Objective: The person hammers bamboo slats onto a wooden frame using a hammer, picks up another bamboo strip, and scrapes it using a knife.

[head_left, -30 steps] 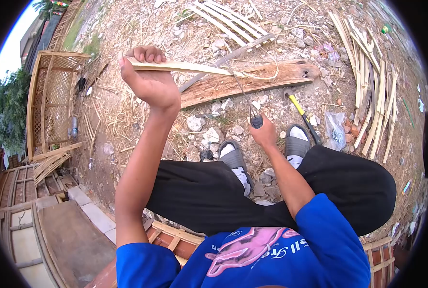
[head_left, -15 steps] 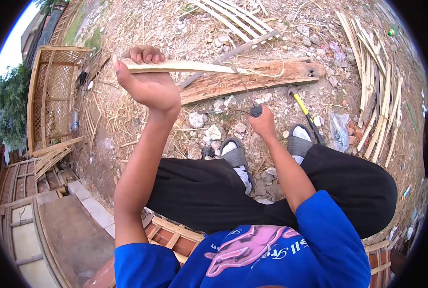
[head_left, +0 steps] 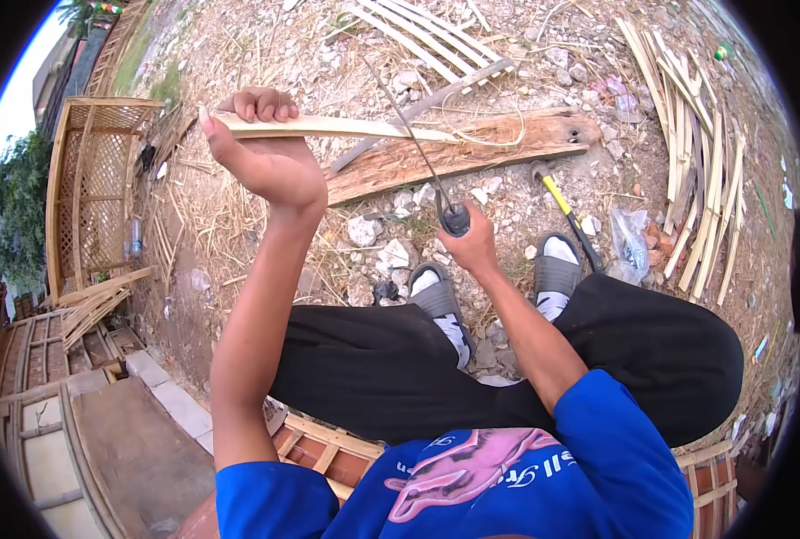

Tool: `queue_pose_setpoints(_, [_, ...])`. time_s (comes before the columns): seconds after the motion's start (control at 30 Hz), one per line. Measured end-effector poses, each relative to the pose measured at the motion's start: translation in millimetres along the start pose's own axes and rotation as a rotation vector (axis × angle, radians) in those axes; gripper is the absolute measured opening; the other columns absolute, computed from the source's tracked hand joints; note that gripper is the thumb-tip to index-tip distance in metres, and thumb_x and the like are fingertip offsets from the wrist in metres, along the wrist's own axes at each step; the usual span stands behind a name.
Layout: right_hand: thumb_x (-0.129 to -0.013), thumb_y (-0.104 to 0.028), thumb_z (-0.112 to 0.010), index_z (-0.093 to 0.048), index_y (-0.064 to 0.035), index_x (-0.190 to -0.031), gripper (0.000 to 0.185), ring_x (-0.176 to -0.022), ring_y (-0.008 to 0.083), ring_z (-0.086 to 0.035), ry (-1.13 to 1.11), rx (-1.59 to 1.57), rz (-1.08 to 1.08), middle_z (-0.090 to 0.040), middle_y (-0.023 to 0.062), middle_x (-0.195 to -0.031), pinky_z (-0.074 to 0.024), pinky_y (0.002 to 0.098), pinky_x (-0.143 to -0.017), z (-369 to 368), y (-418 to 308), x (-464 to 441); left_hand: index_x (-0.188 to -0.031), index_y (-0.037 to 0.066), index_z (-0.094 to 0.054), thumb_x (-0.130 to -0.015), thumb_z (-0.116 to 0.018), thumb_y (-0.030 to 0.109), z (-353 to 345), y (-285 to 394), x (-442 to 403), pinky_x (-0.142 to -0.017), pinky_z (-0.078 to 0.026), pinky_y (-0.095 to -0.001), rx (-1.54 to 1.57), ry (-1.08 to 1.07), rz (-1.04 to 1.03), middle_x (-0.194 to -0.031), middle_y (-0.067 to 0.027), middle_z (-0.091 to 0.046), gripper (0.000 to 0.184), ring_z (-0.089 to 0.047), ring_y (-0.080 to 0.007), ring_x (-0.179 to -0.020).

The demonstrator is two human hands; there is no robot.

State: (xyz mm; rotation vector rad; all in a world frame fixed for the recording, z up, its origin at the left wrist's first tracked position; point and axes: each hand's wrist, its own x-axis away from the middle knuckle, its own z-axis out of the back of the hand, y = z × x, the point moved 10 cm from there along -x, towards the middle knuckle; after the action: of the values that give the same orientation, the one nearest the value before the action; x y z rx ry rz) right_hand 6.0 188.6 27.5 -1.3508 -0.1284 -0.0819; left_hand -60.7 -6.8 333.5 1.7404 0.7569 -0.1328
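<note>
In my left hand [head_left: 270, 157] is a pale split wood strip [head_left: 346, 128], gripped at its left end with the fingers wrapped over it. The strip reaches right, above a weathered plank [head_left: 544, 135], and a thin curled sliver [head_left: 518, 135] trails from its far end. My right hand [head_left: 472, 241] is closed around the black handle of a long-bladed knife [head_left: 404, 121]. Its narrow dark blade, seen nearly edge-on, points up and left and crosses the strip in view. Whether blade and strip touch, I cannot tell.
A hammer [head_left: 566, 208] with a yellow and black handle lies by my right foot. Piles of wood strips [head_left: 710, 180] lie on the right, more strips [head_left: 418, 36] at the top. A grey stick [head_left: 418, 108] crosses the plank. Stones and a plastic bag [head_left: 629, 247] litter the ground.
My right hand has moved slightly left and turned the knife, so its blade now extends up past the strip. My left hand keeps its grip on the strip.
</note>
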Motion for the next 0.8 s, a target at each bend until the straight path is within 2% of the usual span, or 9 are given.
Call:
queue_pose_setpoints(0.07, [-0.067, -0.018, -0.076, -0.060, -0.0029, -0.097, 0.037, -0.074, 0.0298, -0.068, -0.026, 0.007, 0.215, -0.068, 0.0156, -0.079, -0.0527, 0.0379, -0.068, -3.7, -44.5, -8.0, -0.083, 0.012, -0.035, -0.092, -0.043, 0.060, 5.8, -2.1, -1.8, -0.070, -0.031, -0.0301, 0.009, 0.015, 0.009, -0.078, -0.0016, -0.036, 0.050, -0.034, -0.0136, -0.071])
queue_pose_setpoints(0.17, [-0.065, -0.012, -0.075, -0.058, -0.0040, -0.091, 0.032, -0.062, 0.0254, -0.064, -0.033, -0.063, 0.388, -0.065, 0.0110, -0.071, -0.0496, 0.0348, -0.059, -1.1, -80.4, -12.7, -0.083, 0.012, -0.035, -0.093, -0.042, 0.059, 8.0, -3.6, -4.0, -0.070, -0.031, -0.0304, 0.035, 0.018, 0.014, -0.078, -0.0016, -0.036, 0.049, -0.035, -0.0138, -0.072])
queue_pose_setpoints(0.27, [-0.065, -0.013, -0.074, -0.059, -0.0034, -0.090, 0.030, -0.064, 0.0263, -0.065, 0.004, -0.004, 0.230, -0.065, 0.0116, -0.071, -0.0502, 0.0360, -0.062, -1.9, -28.8, -14.3, -0.082, 0.012, -0.035, -0.093, -0.042, 0.059, 11.1, -3.9, -4.0, -0.070, -0.031, -0.0306, 0.036, 0.028, 0.009, -0.078, -0.0016, -0.036, 0.048, -0.035, -0.0136, -0.072])
queue_pose_setpoints(0.33, [-0.066, -0.017, -0.072, -0.062, -0.0027, -0.087, 0.027, -0.068, 0.0280, -0.065, 0.066, 0.140, -0.112, -0.066, 0.0137, -0.074, -0.0509, 0.0377, -0.066, 11.4, 52.7, -10.7, -0.082, 0.013, -0.035, -0.093, -0.042, 0.059, 11.2, -1.6, -2.4, -0.070, -0.031, -0.0307, 0.016, 0.018, -0.002, -0.077, -0.0017, -0.036, 0.048, -0.034, -0.0135, -0.073])
queue_pose_setpoints(0.43, [-0.067, -0.021, -0.071, -0.065, -0.0023, -0.085, 0.027, -0.070, 0.0293, -0.065, 0.071, 0.308, -0.247, -0.067, 0.0158, -0.076, -0.0509, 0.0389, -0.069, 36.3, 95.7, -17.1, -0.082, 0.013, -0.034, -0.093, -0.041, 0.059, 3.4, 5.8, 6.3, -0.070, -0.032, -0.0307, -0.037, -0.017, -0.022, -0.077, -0.0017, -0.035, 0.048, -0.034, -0.0135, -0.073])
queue_pose_setpoints(0.53, [-0.066, -0.024, -0.071, -0.066, -0.0026, -0.085, 0.028, -0.070, 0.0293, -0.066, 0.032, 0.293, -0.281, -0.068, 0.0164, -0.077, -0.0512, 0.0390, -0.069, 33.1, 100.7, -16.1, -0.082, 0.013, -0.034, -0.093, -0.041, 0.059, 2.0, 2.5, 5.5, -0.070, -0.032, -0.0303, 0.001, -0.025, -0.025, -0.077, -0.0017, -0.035, 0.048, -0.034, -0.0133, -0.073])
queue_pose_setpoints(0.57, [-0.067, -0.020, -0.071, -0.066, -0.0017, -0.084, 0.025, -0.069, 0.0269, -0.066, 0.009, 0.194, -0.290, -0.068, 0.0133, -0.073, -0.0517, 0.0379, -0.068, 26.9, 98.8, -13.3, -0.082, 0.013, -0.034, -0.093, -0.041, 0.059, 2.6, 1.4, 3.4, -0.070, -0.032, -0.0301, 0.019, -0.018, -0.024, -0.077, -0.0017, -0.035, 0.049, -0.034, -0.0132, -0.073])
queue_pose_setpoints(0.67, [-0.069, -0.015, -0.071, -0.065, -0.0008, -0.085, 0.022, -0.068, 0.0233, -0.065, -0.154, -0.367, -0.686, -0.067, 0.0094, -0.072, -0.0519, 0.0356, -0.066, -15.1, 136.5, 5.1, -0.083, 0.013, -0.034, -0.094, -0.041, 0.060, 4.7, -0.9, 0.8, -0.070, -0.031, -0.0294, 0.054, -0.010, -0.008, -0.077, -0.0020, -0.035, 0.049, -0.034, -0.0129, -0.073])
queue_pose_setpoints(0.8, [-0.070, -0.012, -0.073, -0.059, 0.0001, -0.084, 0.023, -0.062, 0.0186, -0.063, 0.121, -0.034, -0.136, -0.066, 0.0067, -0.071, -0.0507, 0.0309, -0.063, -2.2, 53.9, 6.9, -0.078, 0.013, -0.033, -0.090, -0.042, 0.061, 2.6, 0.7, 1.6, -0.068, -0.033, -0.0305, -0.003, -0.002, -0.020, -0.075, -0.0022, -0.037, 0.050, -0.037, -0.0149, -0.070])
